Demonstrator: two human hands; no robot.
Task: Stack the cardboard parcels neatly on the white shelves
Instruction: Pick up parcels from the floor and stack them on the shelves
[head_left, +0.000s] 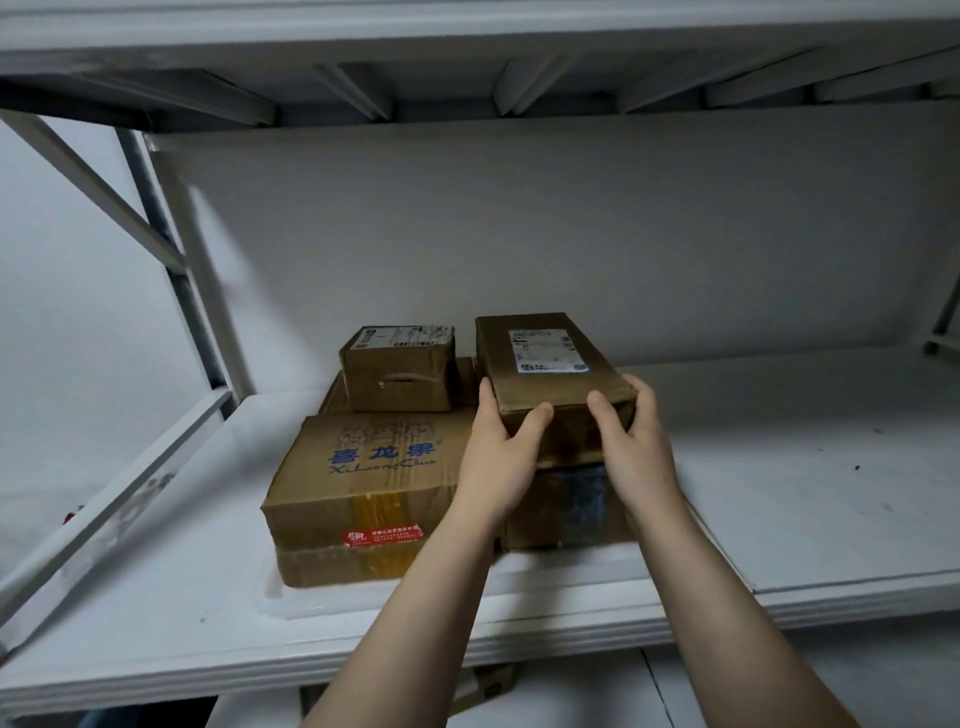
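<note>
— At its near corners, left hand (498, 457) and right hand (631, 441) clench their grip round the labelled parcel (550, 358).
— Where is it?
— Over a dark box (566, 514), at three o'clock from the small parcel (400, 374). It looks stiff and probably light, so hold it by the corners.

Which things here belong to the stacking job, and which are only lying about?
Job: labelled parcel, held by left hand and right hand; small parcel; large printed box; dark-wrapped parcel; white shelf.
Lying about: cardboard piece below the shelf; small red item at far left, unclear.
</note>
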